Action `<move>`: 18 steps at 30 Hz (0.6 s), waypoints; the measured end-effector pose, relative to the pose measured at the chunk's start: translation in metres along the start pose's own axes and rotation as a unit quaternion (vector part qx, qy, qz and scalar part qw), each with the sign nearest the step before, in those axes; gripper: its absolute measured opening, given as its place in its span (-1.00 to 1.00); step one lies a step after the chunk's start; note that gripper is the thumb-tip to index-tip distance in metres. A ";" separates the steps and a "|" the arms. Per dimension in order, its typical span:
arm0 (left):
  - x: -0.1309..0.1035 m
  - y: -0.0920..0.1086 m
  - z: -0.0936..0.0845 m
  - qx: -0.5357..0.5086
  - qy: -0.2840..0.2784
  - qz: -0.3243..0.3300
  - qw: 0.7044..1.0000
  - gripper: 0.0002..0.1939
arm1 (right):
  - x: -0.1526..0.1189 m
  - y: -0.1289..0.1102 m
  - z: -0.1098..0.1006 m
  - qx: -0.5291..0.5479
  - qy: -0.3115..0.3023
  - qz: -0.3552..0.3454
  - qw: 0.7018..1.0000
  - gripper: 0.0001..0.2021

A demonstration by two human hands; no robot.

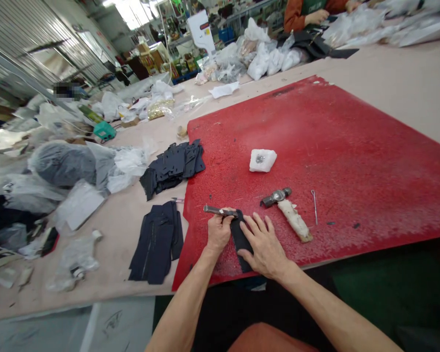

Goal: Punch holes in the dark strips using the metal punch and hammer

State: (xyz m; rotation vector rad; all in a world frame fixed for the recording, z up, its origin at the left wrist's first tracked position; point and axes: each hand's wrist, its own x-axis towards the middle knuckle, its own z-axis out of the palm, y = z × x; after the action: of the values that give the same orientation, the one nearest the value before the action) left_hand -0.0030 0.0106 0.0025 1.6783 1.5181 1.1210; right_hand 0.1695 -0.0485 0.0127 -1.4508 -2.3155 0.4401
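Observation:
My left hand [219, 231] is closed around a short bar-shaped metal tool [214, 210], which lies sideways across the far end of a black strip [241, 239]. The tool's exact kind cannot be made out. With fingers spread, my right hand [264, 247] lies flat on the right side of that strip, partly covering it. The strip rests on a red mat [337, 142]. To the right of my right hand lies a hammer [278, 195] with a pale wrapped handle. A thin metal pin with a looped end [314, 206] lies beyond it.
A white block with small metal pieces [263, 160] sits farther up the mat. Dark cut pieces form one stack [156, 244] at left and another pile [174, 164] behind. Plastic bags [64, 164] crowd the left side. A co-worker's hand [317, 17] shows across the table.

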 end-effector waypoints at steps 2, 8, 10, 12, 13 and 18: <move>0.000 0.000 0.001 0.002 0.005 -0.003 1.000 -0.83 | 0.000 0.000 0.000 0.003 0.002 0.000 1.000 -0.33; 0.001 0.001 0.004 0.009 -0.012 0.003 1.000 -0.82 | 0.002 -0.002 0.000 0.006 0.004 0.007 1.000 -0.33; 0.001 0.001 0.004 0.022 -0.011 0.011 1.000 -0.82 | 0.002 -0.002 -0.001 0.009 0.000 0.010 1.000 -0.33; 0.001 0.000 0.005 0.037 -0.006 0.021 0.999 -0.82 | 0.002 -0.001 -0.001 0.013 -0.002 0.009 1.000 -0.33; 0.001 0.000 0.005 0.043 -0.005 0.027 0.999 -0.82 | 0.002 -0.001 -0.001 0.015 -0.003 0.009 1.000 -0.33; 0.001 -0.002 0.007 0.079 -0.022 0.051 0.995 -0.81 | 0.001 0.001 -0.002 0.019 -0.006 0.011 1.000 -0.32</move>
State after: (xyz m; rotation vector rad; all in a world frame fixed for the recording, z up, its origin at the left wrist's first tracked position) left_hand 0.0021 0.0125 -0.0024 1.8920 1.5430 1.0321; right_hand 0.1705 -0.0470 0.0141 -1.4609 -2.2899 0.4962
